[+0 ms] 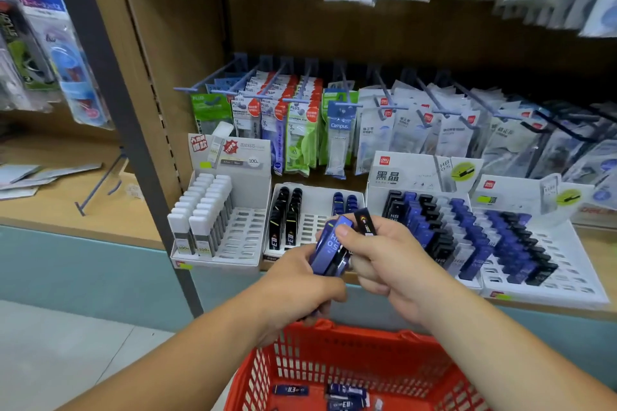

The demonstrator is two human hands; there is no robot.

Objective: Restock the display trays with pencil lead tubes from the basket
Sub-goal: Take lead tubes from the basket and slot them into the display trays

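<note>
Left hand (pixel 300 284) clasps flat blue plastic lead tubes (pixel 330 247), right hand (pixel 387 264) pinches a black tube (pixel 365 221), above a red lattice plastic basket (pixel 350 364).

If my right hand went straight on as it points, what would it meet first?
Likely the blue tubes in the left hand, touching the right hand; beyond them the middle tray, depth unclear.

1. A stationery shop: sealed correction-tape packs (pixel 302 125) hang in rows from peg hooks (pixel 200 82) on a backboard (pixel 434 40).
2. White display trays (pixel 245 227) with printed header cards (pixel 233 152) hold lead tubes (pixel 430 220) along a wooden shelf (pixel 597 240).
3. A red plastic shopping basket (pixel 350 334) sits below.
</note>
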